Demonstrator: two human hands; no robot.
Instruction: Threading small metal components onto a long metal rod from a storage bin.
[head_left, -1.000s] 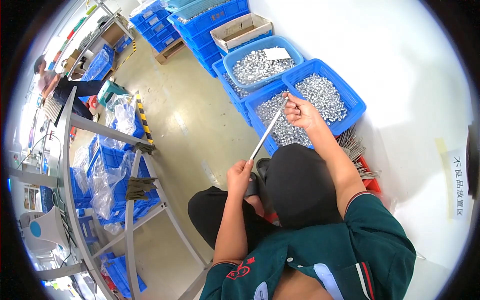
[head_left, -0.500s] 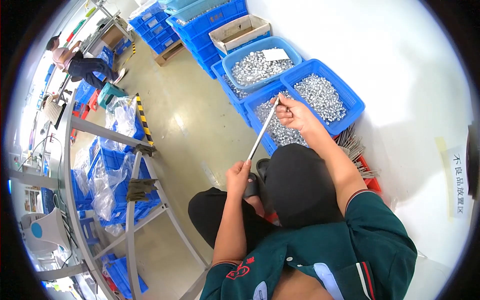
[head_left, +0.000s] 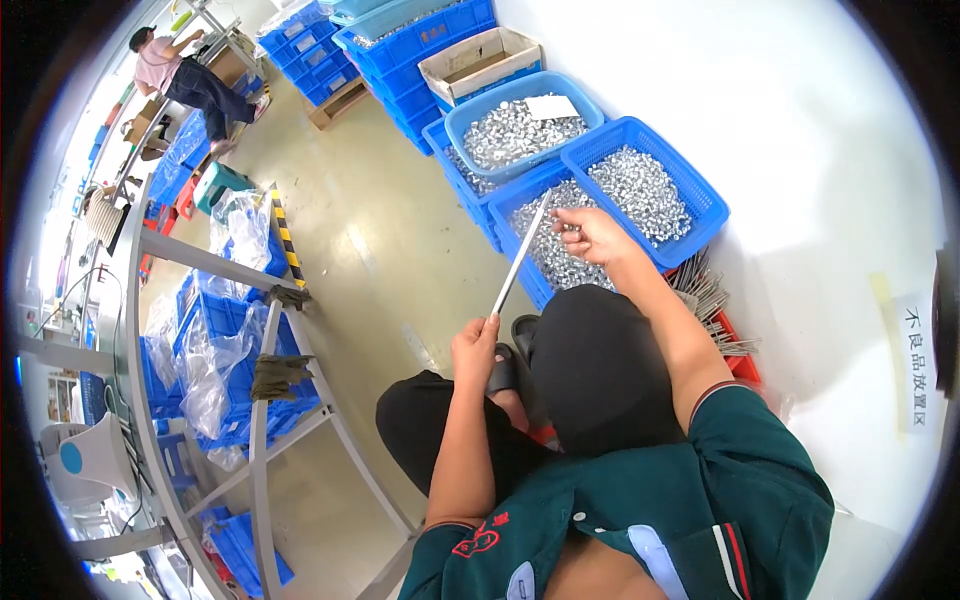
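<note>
Left hand, near the blue crate, grips the lower end of a silver rod slanting over that crate. Right hand, above the crate, is half-curled; whether it holds anything is undetermined.

one held rod, two dark cloths

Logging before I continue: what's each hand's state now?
Left hand: closed, holding the silver rod.
Right hand: partly curled near the rod's far end; can't tell whether it holds anything.
</note>
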